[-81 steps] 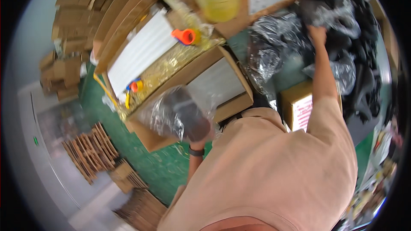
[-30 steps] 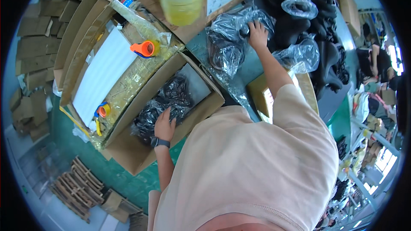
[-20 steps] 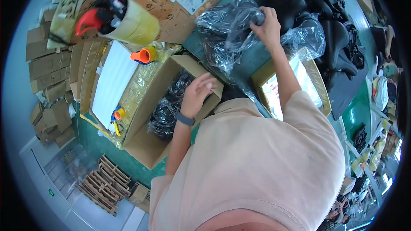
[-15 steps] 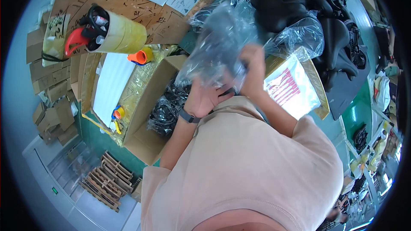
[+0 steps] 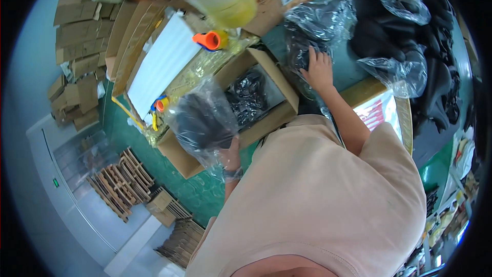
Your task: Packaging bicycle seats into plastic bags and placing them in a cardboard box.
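My left hand (image 5: 231, 154) is curled around the near end of a dark wrapped saddle (image 5: 202, 115), thumb along its right side, with loose clear film spilling down over the dark wristband (image 5: 233, 174). I have that saddle raised over the left end of a long open carton (image 5: 284, 79); inside the carton, to the right of the saddle, more dark film-wrapped pieces (image 5: 248, 95) lie on a pale liner. My right hand (image 5: 320, 74) is unclenched, fingers stretched and slightly apart, laid against a film-wrapped dark bundle (image 5: 298, 56) on the teal tabletop (image 5: 342, 74). Just right of that forearm I see a box holding a white printed sheet (image 5: 376, 113), and further right a heap of black saddles (image 5: 438, 82), 2 loose clear bags among them. Beyond the carton sits a tape-covered box with a white foam sheet (image 5: 161, 64), 2 orange tape dispensers near it: a larger dispenser (image 5: 211, 40) and a smaller dispenser (image 5: 160, 104). Past those stands a blurred yellowish tub (image 5: 233, 5) of tools. At far left, wooden pallets (image 5: 120, 184) are stacked near the green floor (image 5: 189, 195).
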Motion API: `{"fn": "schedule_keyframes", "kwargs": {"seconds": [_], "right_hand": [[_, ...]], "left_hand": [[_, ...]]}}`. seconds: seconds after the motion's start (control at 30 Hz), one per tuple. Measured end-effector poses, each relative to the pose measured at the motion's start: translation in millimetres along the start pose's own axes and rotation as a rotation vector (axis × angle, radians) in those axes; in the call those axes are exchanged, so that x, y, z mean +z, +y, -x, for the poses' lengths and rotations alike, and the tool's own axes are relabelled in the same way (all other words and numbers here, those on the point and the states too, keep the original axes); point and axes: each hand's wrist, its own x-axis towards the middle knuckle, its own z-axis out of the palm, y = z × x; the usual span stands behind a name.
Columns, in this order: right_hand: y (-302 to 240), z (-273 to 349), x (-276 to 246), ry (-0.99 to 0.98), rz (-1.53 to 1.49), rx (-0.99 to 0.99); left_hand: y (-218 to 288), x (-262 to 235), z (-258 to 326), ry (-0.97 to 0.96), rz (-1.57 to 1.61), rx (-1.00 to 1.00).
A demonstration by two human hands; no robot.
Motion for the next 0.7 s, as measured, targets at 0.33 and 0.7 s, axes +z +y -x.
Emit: {"fn": "schedule_keyframes", "kwargs": {"seconds": [0.33, 0.7], "right_hand": [[-23, -2, 36, -0.222, 0.133, 0.261], [-35, 44, 63, -0.225, -0.013, 0.529]], "left_hand": [[-92, 26, -163, -0.155, -0.254, 0.294], [-44, 225, -290, -0.569, -0.180, 0.532]]}}
